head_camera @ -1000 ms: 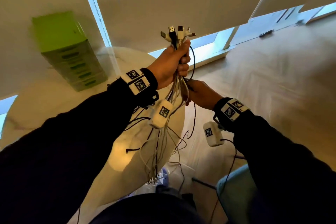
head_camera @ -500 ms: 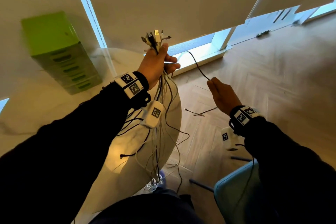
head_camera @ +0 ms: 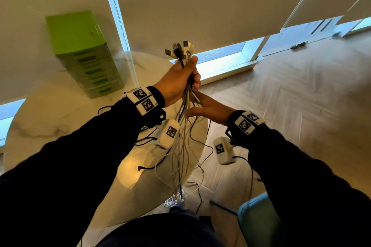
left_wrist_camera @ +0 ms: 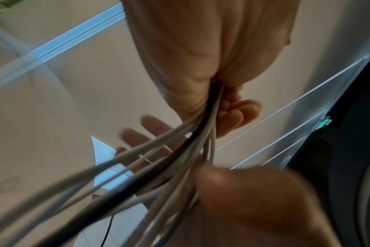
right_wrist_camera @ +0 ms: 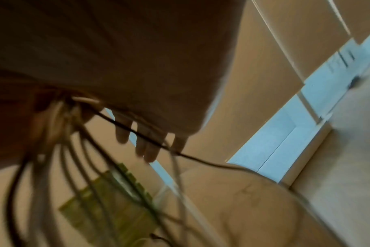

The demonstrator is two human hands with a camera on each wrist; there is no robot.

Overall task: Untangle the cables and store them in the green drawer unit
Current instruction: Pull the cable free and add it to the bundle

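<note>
Far left, on the round pale marble-look table (head_camera: 60, 118): tall lime-green plastic drawer unit (head_camera: 80, 52), all drawers shut, well apart from the hands.

Centre: left hand (head_camera: 178, 82) raised, fist clamped round the bundle of white, grey and black cables (head_camera: 183, 134) just below the fanned metal USB plugs (head_camera: 180, 49). Loose ends hang past the table edge toward the floor.

Right of it: right hand (head_camera: 208, 109) just beneath the left, fingers (right_wrist_camera: 148, 150) spread straight in among the strands, gripping nothing. One thin black cable crosses them.

Judgement: combing step. Best to keep the upper fist firm, single out one strand, run fingers down its length slowly; a yank would likely tighten knots lower down.
</note>
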